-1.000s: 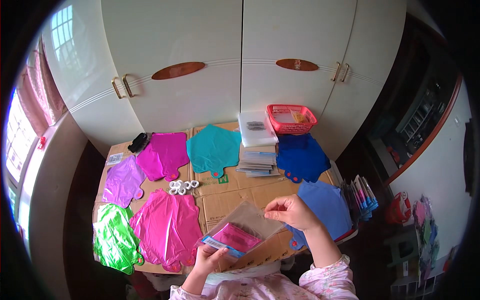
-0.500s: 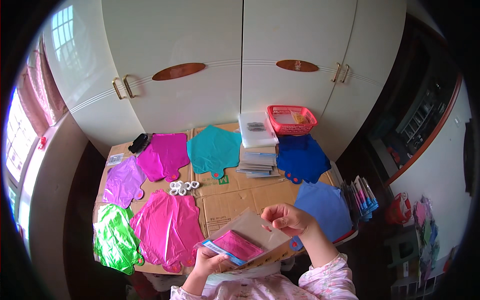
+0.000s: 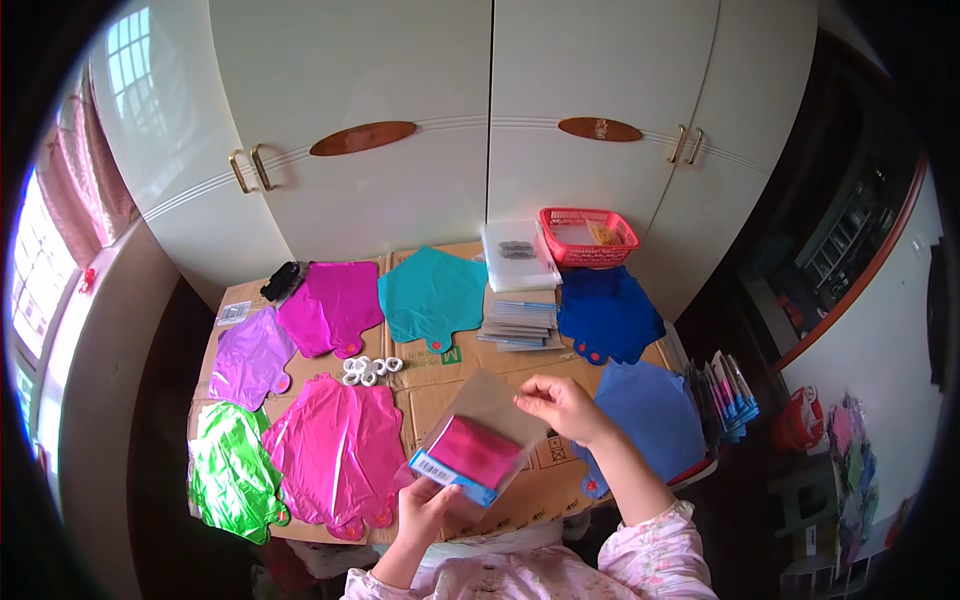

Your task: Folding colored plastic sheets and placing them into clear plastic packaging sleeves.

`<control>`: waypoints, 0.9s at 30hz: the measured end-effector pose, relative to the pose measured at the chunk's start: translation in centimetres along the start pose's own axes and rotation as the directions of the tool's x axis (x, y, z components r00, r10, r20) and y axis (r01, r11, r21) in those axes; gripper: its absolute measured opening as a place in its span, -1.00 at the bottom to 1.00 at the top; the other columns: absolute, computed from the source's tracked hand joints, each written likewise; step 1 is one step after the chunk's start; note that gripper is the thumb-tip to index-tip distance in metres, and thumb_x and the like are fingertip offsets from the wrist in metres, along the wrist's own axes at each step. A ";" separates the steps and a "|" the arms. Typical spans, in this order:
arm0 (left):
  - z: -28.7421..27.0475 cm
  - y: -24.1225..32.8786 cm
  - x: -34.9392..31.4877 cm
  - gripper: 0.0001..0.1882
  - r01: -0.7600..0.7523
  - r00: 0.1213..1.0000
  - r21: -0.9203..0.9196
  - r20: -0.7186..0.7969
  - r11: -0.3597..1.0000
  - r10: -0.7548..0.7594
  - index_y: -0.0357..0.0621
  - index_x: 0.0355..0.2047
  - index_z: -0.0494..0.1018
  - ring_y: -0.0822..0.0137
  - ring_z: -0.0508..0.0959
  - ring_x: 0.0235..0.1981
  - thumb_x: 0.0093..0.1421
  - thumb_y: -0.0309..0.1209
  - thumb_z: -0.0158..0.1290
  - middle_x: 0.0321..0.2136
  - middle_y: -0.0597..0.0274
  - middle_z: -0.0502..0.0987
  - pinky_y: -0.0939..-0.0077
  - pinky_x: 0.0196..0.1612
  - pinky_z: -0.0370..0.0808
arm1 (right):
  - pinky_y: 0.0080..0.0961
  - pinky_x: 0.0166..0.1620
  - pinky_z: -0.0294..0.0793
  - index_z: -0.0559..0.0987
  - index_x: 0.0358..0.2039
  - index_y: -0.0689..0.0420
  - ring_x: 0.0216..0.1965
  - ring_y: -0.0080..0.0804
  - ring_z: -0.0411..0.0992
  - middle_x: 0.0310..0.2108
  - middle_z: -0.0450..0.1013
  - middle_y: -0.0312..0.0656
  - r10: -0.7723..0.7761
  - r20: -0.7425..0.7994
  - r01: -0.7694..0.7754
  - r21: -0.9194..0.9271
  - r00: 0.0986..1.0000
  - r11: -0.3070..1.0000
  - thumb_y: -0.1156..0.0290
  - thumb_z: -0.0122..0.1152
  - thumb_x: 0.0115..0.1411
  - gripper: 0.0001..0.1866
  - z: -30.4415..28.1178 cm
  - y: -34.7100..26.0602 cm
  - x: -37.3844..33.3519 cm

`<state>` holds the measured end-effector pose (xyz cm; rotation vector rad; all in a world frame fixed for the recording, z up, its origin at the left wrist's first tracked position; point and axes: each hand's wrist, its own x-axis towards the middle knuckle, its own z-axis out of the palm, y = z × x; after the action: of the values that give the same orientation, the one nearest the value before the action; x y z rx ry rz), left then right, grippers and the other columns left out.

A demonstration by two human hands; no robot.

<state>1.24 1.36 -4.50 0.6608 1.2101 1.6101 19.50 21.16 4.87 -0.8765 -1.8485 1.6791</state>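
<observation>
My left hand [image 3: 425,508] grips the lower left corner of a clear plastic bag [image 3: 484,400], thumb on top. Inside the bag lies a folded pink foil sheet [image 3: 472,450], with a blue and white label strip [image 3: 452,478] along its lower edge. The bag is held tilted above the front of the table. My right hand [image 3: 565,408] pinches the bag's upper right edge, thumb against fingers. To the left, a large pink foil balloon [image 3: 335,450] lies flat. A light blue foil balloon [image 3: 650,420] lies beyond my right wrist.
Cardboard [image 3: 440,400] covers the table. Around it lie green [image 3: 235,470], lilac [image 3: 250,355], magenta [image 3: 330,305], teal [image 3: 430,295] and dark blue [image 3: 610,315] foil balloons. White rolls [image 3: 368,370], stacked clear bags [image 3: 520,255], packets [image 3: 520,320] and a red basket [image 3: 590,258] stand behind.
The bag has turned steeper, its far end swinging up and left. My right hand has moved slightly up and left, onto the bag's edge. My left hand keeps its grip.
</observation>
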 end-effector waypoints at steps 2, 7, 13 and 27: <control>0.5 0.3 0.2 -0.66 -0.007 1.000 0.054 -0.017 0.999 0.008 -0.39 -0.08 0.39 0.45 0.56 -0.35 0.12 -0.59 0.13 -0.33 0.22 0.57 0.56 -0.26 0.53 | -0.66 -0.33 0.34 0.53 -0.31 0.24 -0.43 -0.70 0.34 -0.47 0.44 -0.38 -0.030 -0.021 0.029 -0.052 0.999 0.998 0.45 0.17 0.17 -0.87 -1.0 2.3 2.1; 1.0 2.3 0.1 -0.52 -0.373 0.849 0.901 0.234 0.223 0.474 -0.21 -0.04 0.38 0.05 0.40 0.02 -0.04 -0.56 0.14 -0.09 0.03 0.44 0.25 -0.04 0.41 | -0.59 -0.29 0.39 0.54 -0.29 0.22 -0.41 -0.59 0.41 -0.49 0.48 -0.33 0.030 0.069 -0.023 -0.088 0.997 0.996 0.46 0.19 0.13 -0.85 -1.4 6.9 6.6; 0.9 1.8 3.3 -0.73 -0.652 0.692 0.738 0.673 -0.174 0.261 -0.06 -0.21 0.49 0.18 0.45 -0.01 0.03 -0.42 0.01 -0.08 0.20 0.47 0.23 0.03 0.39 | -0.39 -0.20 0.45 0.59 -0.30 0.07 -0.30 -0.31 0.47 -0.34 0.48 -0.21 -0.404 0.031 0.289 -0.749 0.914 0.596 0.35 0.26 0.04 -0.81 0.9 6.5 6.9; 2.0 0.6 3.9 -0.63 -0.630 0.638 0.720 0.693 -0.290 0.336 -0.13 -0.15 0.49 0.33 0.55 -0.23 -0.04 -0.43 0.04 -0.22 0.28 0.54 0.50 -0.29 0.54 | -0.25 -0.22 0.47 0.60 -0.34 0.08 -0.32 -0.12 0.48 -0.38 0.50 -0.12 -0.261 0.172 0.307 -0.671 0.950 0.675 0.33 0.14 0.11 -0.84 0.5 5.6 6.2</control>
<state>1.25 5.68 -3.74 2.6322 1.9918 0.7427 15.76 25.60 -1.13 -0.7373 -2.5600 0.7988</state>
